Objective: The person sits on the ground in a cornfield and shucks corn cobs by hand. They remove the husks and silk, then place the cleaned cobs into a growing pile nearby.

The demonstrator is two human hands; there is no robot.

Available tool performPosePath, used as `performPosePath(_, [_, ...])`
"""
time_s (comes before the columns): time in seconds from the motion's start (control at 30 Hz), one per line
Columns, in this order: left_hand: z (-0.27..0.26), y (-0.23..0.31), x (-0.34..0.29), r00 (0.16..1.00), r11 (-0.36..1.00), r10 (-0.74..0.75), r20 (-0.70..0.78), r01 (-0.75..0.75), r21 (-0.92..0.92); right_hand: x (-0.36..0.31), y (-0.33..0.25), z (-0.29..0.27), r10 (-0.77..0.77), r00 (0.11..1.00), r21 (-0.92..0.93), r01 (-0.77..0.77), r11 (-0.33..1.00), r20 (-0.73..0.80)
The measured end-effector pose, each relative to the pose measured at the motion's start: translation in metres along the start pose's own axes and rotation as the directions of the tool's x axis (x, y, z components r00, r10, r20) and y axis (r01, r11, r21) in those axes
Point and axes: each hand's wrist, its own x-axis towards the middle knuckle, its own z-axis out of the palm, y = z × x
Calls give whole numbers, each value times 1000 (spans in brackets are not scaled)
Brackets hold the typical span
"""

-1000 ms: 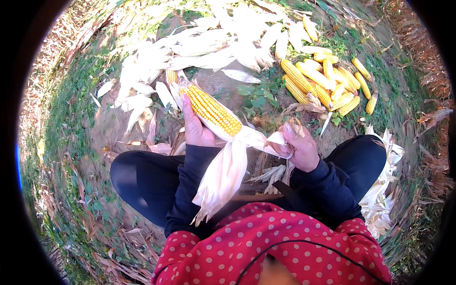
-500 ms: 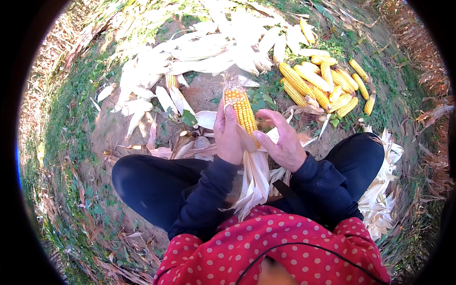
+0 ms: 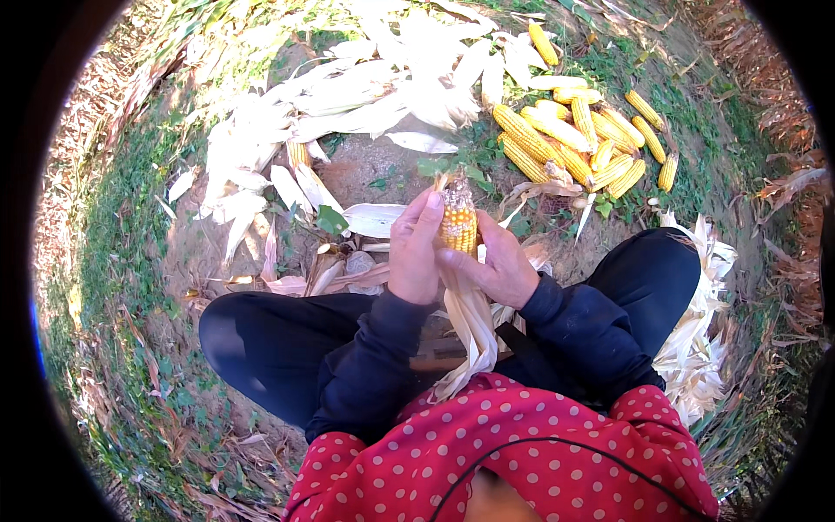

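Note:
Between my hands, above my crossed legs, is an ear of corn (image 3: pixel 458 228) with yellow kernels and a paler, patchy tip pointing away from me. Pale husk leaves (image 3: pixel 470 317) hang from its base toward my lap. My left hand (image 3: pixel 415 248) grips the ear along its left side, with the thumb up near the tip. Wrapped round the right side and lower part is my right hand (image 3: pixel 497 265), its thumb lying across the base of the ear where the husk begins.
A heap of husked yellow ears (image 3: pixel 570 139) lies on the ground at the far right. Unhusked ears and pale husks (image 3: pixel 348 96) are piled ahead and to the left. More stripped husks (image 3: pixel 696 335) lie beside my right knee. Grass and dry stalks surround the bare soil.
My right hand has gone from loose, spread fingers to closing round the ear. The ear has shifted slightly right and toward me, and my left thumb now sits near its tip.

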Motion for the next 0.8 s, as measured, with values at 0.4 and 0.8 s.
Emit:
performPosePath(0.4, [-22,-16,1,975,978,124,-187,-153,-145,-3,-1,13,10,1000,124,-9,992,-7])
performPosePath(0.8, [-66,13,14,965,896,59,-255,-164,-413,11,23,-13,169,973,702,-10,712,-158])
